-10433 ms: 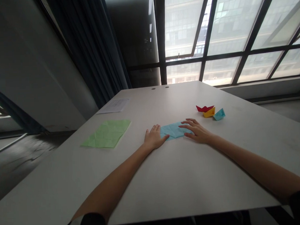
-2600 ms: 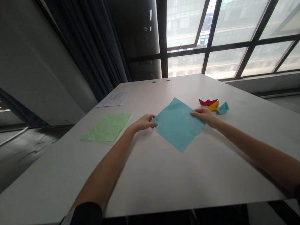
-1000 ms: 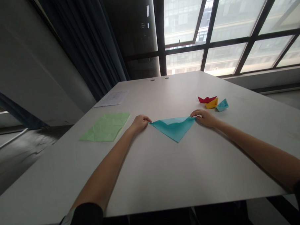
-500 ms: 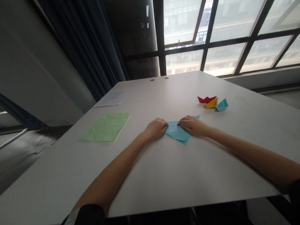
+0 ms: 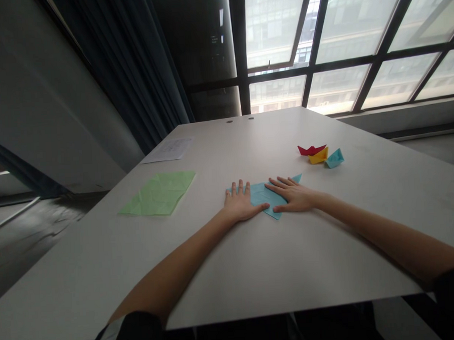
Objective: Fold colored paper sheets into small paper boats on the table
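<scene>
A blue paper sheet (image 5: 258, 192), folded into a triangle, lies flat on the white table (image 5: 253, 259). My left hand (image 5: 241, 205) rests on its left part with fingers stretched out flat. My right hand (image 5: 294, 197) presses on its right part, fingers spread and flat too. One blue corner sticks out beyond my right fingers; much of the sheet is hidden under both palms.
A creased green sheet (image 5: 158, 193) lies to the left. A white printed page (image 5: 168, 149) sits further back left. Three small paper boats, red (image 5: 311, 149), yellow (image 5: 319, 156) and blue (image 5: 335, 159), stand at the right. Windows and a dark curtain lie beyond the table.
The blue sheet went from an open square to a folded triangle. My hands moved in from pinching its outer corners and now lie flat on it, fingers uncurled.
</scene>
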`<state>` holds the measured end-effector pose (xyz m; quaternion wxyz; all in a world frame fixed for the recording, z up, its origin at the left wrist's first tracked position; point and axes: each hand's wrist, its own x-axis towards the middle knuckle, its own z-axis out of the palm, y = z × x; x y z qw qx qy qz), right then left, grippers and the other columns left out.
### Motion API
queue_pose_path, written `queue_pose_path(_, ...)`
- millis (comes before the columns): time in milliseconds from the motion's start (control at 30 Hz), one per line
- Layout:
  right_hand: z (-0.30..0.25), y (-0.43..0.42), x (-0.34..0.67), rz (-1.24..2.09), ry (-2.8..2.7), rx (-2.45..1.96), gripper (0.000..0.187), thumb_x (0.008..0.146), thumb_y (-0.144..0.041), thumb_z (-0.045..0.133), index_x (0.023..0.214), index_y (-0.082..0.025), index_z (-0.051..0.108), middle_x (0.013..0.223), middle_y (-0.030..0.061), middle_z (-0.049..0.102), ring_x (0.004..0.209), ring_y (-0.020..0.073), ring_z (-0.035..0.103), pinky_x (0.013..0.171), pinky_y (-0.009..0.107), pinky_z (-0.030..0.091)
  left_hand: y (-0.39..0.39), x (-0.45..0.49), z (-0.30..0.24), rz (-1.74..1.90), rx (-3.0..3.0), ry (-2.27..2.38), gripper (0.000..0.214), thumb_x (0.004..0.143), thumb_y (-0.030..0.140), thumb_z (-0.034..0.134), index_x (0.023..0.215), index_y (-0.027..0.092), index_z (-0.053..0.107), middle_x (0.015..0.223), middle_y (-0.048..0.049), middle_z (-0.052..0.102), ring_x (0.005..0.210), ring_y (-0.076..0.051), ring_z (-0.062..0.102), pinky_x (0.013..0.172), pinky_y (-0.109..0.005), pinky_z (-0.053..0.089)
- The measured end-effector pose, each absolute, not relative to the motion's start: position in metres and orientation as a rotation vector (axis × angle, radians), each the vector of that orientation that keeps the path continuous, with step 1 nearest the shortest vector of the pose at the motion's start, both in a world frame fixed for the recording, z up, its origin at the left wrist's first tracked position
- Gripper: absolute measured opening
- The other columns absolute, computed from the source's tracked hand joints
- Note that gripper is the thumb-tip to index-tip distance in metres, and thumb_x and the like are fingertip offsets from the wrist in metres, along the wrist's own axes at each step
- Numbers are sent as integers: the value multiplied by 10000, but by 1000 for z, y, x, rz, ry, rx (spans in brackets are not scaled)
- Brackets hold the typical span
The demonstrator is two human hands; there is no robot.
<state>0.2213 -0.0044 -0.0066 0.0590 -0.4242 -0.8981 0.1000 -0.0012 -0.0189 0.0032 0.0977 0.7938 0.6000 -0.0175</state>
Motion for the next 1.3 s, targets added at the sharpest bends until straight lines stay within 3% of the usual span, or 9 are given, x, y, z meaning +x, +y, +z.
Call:
queue_pose_path(167, -9, 6, 241, 363, -2737, -1400, 957, 657, -716, 490, 1423, -304, 90, 1493, 85, 82, 1335, 377, 42, 1051, 575, 121, -15, -8, 5, -128, 2247, 1877, 1121, 592, 818, 344, 1430, 137, 44, 1473, -165, -53, 1316, -449, -49, 999, -632, 54)
queue_pose_path(300, -9, 12, 252, 390, -2737, -1388, 972, 669, -706, 486, 1428, -277, 55, 1495, 92, 69, 1343, 352, 34, 1068, 545, 104, -5, -20, 7, -132, 2271, 1845, 1138, 578, 834, 324, 1429, 142, 21, 1474, -157, -66, 1325, -424, -62, 1016, -608, 41)
queue_pose_path(467, -3, 10, 253, 264, -2656, -1211, 806, 727, -640, 485, 1400, -265, 250, 1444, 109, 287, 1319, 324, 236, 1053, 533, 163, 10, -43, 7, -111, 2395, 1740, 1065, 629, 801, 320, 1430, 162, 25, 1482, -144, -44, 1346, -376, -24, 1032, -575, 54)
queue_pose_path(600, 4, 8, 249, 74, -2575, -1040, 595, 755, -574, 504, 1244, -235, 496, 1261, 120, 512, 1180, 288, 431, 996, 476, 283, 15, -50, 6, -108, 2433, 1702, 1060, 627, 802, 326, 1430, 177, 28, 1484, -142, -32, 1350, -363, -8, 1035, -568, 58)
queue_pose_path(700, 8, 6, 246, -5, -2574, -908, 458, 783, -513, 512, 1137, -231, 579, 1147, 105, 580, 1089, 256, 492, 952, 428, 337, 15, -49, 6, -119, 2434, 1693, 1088, 606, 822, 323, 1429, 177, 23, 1484, -145, -31, 1350, -363, -17, 1034, -571, 66)
queue_pose_path(1100, 7, 6, 240, -179, -2578, -678, 225, 862, -326, 479, 968, -219, 646, 941, 70, 658, 885, 188, 563, 803, 337, 428, 18, -54, 4, -110, 2463, 1634, 1062, 626, 816, 306, 1429, 182, 22, 1484, -126, -37, 1354, -339, -41, 1032, -588, 55)
queue_pose_path(1300, 7, -1, 233, -68, -2412, -788, 233, 885, -284, 425, 874, -184, 635, 796, 65, 670, 723, 160, 586, 719, 297, 441, 22, -56, 5, 122, 2301, 1621, 838, 779, 704, 76, 1427, 174, 87, 1488, -93, 33, 1364, -290, 5, 1045, -568, 53)
